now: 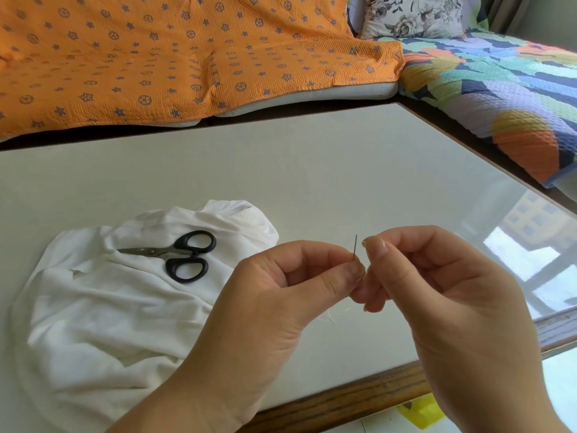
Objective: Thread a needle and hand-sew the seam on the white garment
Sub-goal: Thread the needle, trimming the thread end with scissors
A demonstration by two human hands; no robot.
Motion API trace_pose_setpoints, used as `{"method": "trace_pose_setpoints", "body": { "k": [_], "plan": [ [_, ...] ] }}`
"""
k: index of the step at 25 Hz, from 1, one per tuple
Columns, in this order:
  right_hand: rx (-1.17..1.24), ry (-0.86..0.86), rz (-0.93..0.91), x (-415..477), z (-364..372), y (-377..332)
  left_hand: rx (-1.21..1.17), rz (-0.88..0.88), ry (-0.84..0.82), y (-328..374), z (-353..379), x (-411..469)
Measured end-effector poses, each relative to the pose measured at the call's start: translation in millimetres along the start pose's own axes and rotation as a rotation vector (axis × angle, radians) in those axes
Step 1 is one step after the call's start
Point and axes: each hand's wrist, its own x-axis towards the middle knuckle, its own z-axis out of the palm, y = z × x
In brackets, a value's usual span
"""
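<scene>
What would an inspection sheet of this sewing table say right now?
Surface: pale table, glossy, wood-edged.
Job's things: white garment crumpled at left; needle held upright.
Clutter: black scissors lying on the garment.
Hands: left hand pinches the needle; right hand pinched beside it, thread too fine to confirm.
Cables: nothing seen.
Surroundings: orange sofa cover behind, patchwork quilt at right, floral pillow.

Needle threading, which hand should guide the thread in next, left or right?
Right, probably. The left hand pinches the needle upright, steadying it. The right hand has thumb and forefinger pinched together just beside the needle's top end. What it holds is too fine to see.
</scene>
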Motion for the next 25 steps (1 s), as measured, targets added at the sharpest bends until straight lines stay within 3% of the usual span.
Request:
{"method": "trace_pose_setpoints", "body": {
  "k": [25],
  "plan": [
    [-0.031,0.035,-0.018,-3.3,2.9,-6.7,0.07,0.026,-0.003,-2.0,-1.9,-0.6]
  ]
}}
